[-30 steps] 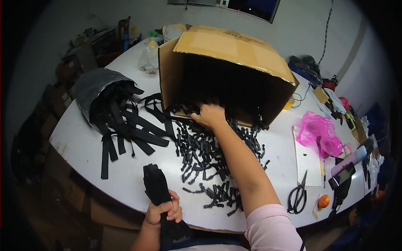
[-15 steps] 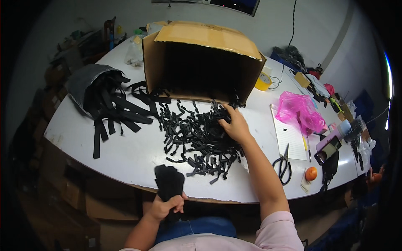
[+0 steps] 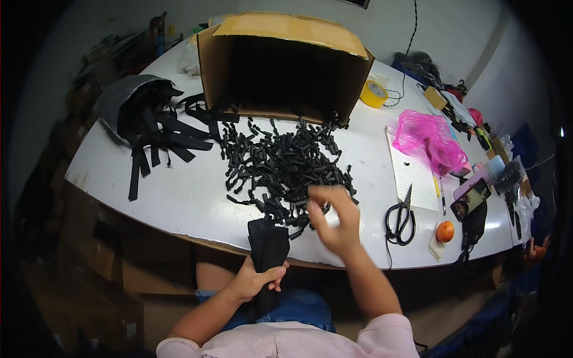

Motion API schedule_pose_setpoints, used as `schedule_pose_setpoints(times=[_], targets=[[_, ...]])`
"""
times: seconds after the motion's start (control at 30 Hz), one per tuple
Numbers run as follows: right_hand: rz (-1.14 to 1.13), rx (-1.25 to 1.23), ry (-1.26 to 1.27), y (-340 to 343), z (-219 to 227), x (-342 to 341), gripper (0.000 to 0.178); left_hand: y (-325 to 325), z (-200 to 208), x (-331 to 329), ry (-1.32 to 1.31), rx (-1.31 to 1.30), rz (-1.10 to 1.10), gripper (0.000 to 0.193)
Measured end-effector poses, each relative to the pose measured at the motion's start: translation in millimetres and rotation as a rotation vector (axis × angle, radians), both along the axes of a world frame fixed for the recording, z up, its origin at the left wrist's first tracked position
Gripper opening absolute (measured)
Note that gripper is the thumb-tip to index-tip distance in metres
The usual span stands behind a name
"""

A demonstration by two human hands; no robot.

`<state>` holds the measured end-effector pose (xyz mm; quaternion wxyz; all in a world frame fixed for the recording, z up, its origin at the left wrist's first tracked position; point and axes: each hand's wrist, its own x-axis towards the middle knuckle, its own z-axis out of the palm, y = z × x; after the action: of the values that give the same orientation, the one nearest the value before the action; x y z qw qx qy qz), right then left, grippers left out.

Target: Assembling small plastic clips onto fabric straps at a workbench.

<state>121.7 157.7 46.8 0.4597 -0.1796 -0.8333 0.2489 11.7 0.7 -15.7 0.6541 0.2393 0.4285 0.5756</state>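
My left hand (image 3: 262,278) is closed round a bundle of flat black fabric straps (image 3: 268,244), held upright at the table's near edge. The bundle's wide top fans out above the fist, and its lower ends hang toward my lap. To its right, my right hand (image 3: 339,221) hovers over the near right side of a loose pile of small black clip-like pieces (image 3: 286,161). Its thumb and forefinger curve together in a pinch, blurred by motion. Whatever lies between the fingertips cannot be made out against the dark pile.
Behind the pile, a cardboard box (image 3: 292,25) lies with its mouth facing me. A grey bag (image 3: 113,113) spills black straps at left. Rightward are yellow tape (image 3: 373,94), a pink plastic bag (image 3: 430,140), a notepad (image 3: 412,179), black-handled scissors (image 3: 400,224), an orange fruit (image 3: 445,231) and a phone (image 3: 471,199).
My right hand has drawn back from the pile's far right side toward me. My left hand, still gripping the straps, has shifted rightward. The whole view has tilted slightly downward.
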Motion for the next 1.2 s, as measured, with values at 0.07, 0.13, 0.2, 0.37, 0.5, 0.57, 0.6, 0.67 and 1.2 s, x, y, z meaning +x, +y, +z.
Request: schedule_pose_setpoints(times=[0.07,0.13,0.2,0.37,0.5,0.57,0.6,0.67,1.2], targets=[[0.117,0.06,0.036,-35.9,-2.7,16.2,0.031,0.4,-0.9,5.7,0.044,0.019,0.01,0.02],[0.078,0.158,-0.127,-58.0,-6.1,20.4,0.04,-0.2,0.4,9.7,0.09,0.028,0.013,0.021],[0.031,0.134,-0.093,-63.9,-17.7,18.1,0.031,0.5,7.1,11.2,0.267,0.01,0.02,0.027],[0.236,-0.538,0.138,-83.2,-28.6,29.2,0.016,-12.0,-7.4,2.9,0.204,0.113,0.09,0.035],[0.3,-0.75,0.195,-93.1,-40.6,27.8,0.008,-11.8,-0.3,7.2,0.198,0.216,0.168,0.022],[0.334,-0.889,0.232,-98.3,-41.9,25.6,0.009,-12.5,2.1,8.9,0.184,0.239,0.15,0.017],[0.334,-0.892,0.231,-96.6,-40.8,26.0,0.009,-13.6,5.3,9.1,0.197,0.225,0.16,0.014],[0.371,-1.11,0.121,-90.0,-37.7,28.9,0.006,-14.6,5.1,9.1,0.209,0.21,0.17,0.012],[0.334,-1.114,0.053,-86.9,-46.1,33.7,0.009,-12.3,-5.6,8.4,0.777,0.403,0.248,0.011]])
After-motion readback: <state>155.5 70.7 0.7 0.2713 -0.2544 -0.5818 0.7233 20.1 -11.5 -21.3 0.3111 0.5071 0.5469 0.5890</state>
